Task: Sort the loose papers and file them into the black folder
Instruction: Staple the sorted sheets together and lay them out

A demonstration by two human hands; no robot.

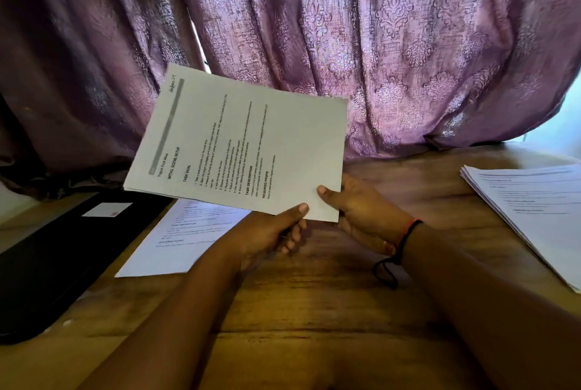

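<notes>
We see a printed sheet [239, 141] held up in the air above the wooden bench [314, 311], pinched at its near corner by both hands. The left hand [270, 232] has its thumb pressed on top of the page, and its fingers [293, 241] curl beneath the edge. The right hand [361, 210] grips the same corner from the other side, thumb on the printed face and the rest of the hand under the paper. The page is turned sideways, so its lines run away from us; we can read the headings "INITIAL SCENE SETUP", "TASK GOAL", "TASK DESCRIPTION" and "REQUIRED PROPS". Whether it is one sheet or a few together we cannot tell.

The black folder [47, 270] lies closed and flat at the left of the bench, with a white label [107, 209] on its cover. Just beside it, partly under the raised page, a loose sheet [185, 238] rests flat on the wood. Well apart from it, at the right edge, a stack of papers [534, 210] lies slightly fanned.

A red and black thread bracelet [405, 234] circles the right wrist. A purple patterned curtain [408, 43] hangs behind the bench.
</notes>
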